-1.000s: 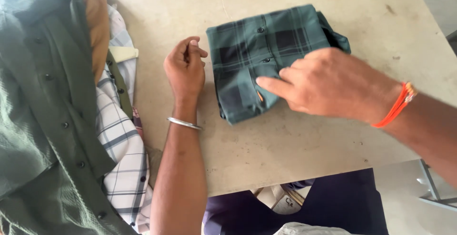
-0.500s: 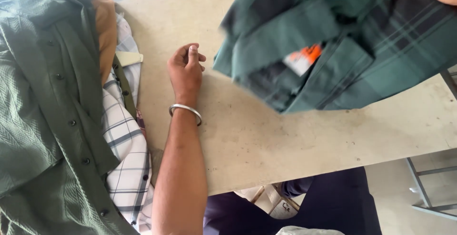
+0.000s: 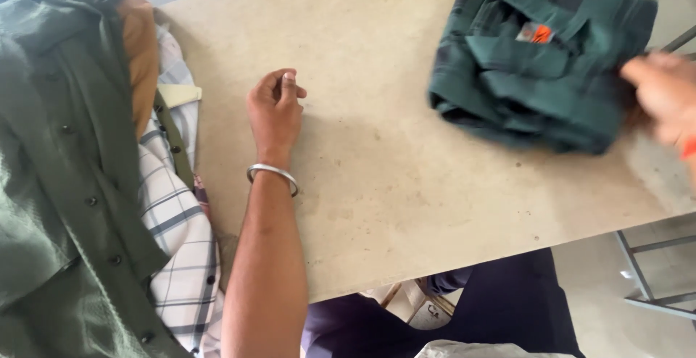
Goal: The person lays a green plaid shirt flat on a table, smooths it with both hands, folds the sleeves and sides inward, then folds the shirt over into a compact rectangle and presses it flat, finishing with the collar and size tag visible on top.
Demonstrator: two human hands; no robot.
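A folded dark green checked shirt (image 3: 540, 61) lies collar-up on the beige table (image 3: 406, 184) at the far right, its neck label showing. My right hand (image 3: 661, 93), blurred, touches the shirt's right edge; whether it still grips the cloth is unclear. My left hand (image 3: 275, 108) rests on the table's middle with fingers curled loosely and nothing in it, a silver bangle on the wrist. It is well apart from the shirt.
A heap of shirts covers the left side: a plain green button shirt (image 3: 51, 184) on top, a white checked one (image 3: 174, 242) and a tan one (image 3: 141, 46) beneath. A metal frame (image 3: 645, 285) stands on the floor at lower right.
My right hand lifted the folded shirt from the table's middle, turned it over and set it down at the far right. My left hand stayed in place.
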